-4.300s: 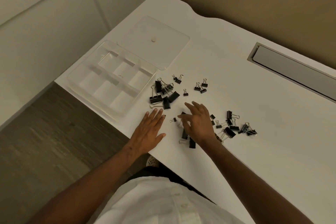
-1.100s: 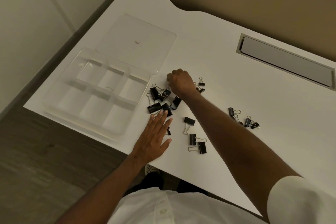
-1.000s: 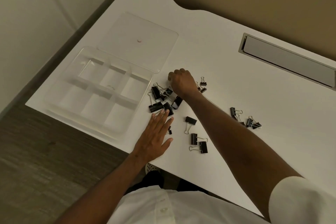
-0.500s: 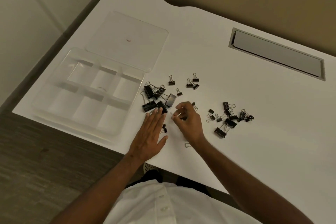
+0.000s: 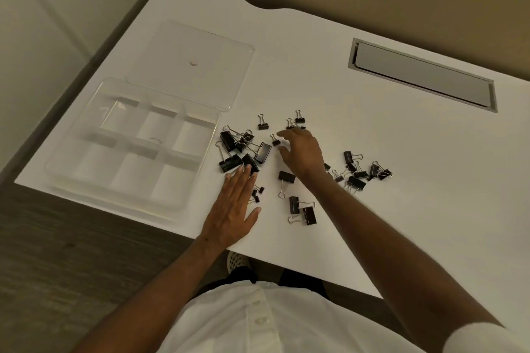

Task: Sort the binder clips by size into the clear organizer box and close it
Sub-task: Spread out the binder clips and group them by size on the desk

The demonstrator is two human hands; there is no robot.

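Head view, looking down on a white desk [image 5: 372, 238]. The right hand [image 5: 301, 152] hovers with fingers spread and loosely bent, holding nothing; its fingertips reach toward a small binder clip [image 5: 276, 141] lying just beyond them, on the side toward the clear organizer box [image 5: 57, 163]. That clip's wire handles point away from the person, so its long axis runs roughly fore and aft. The left hand [image 5: 233, 206] rests flat on the desk, fingers straight and together, its fingertips touching the nearest of the large clips [image 5: 243, 149] heaped just beside the box. The right hand is clearly the nearer to the small clip. The box stands open at the desk's left edge, its lid [image 5: 198, 63] laid back beyond it; its 6 compartments appear to hold no clips. Other clips lie scattered right of the hand [image 5: 358, 172] and near the desk's front edge [image 5: 301, 209]. Sorting is judged barely begun.
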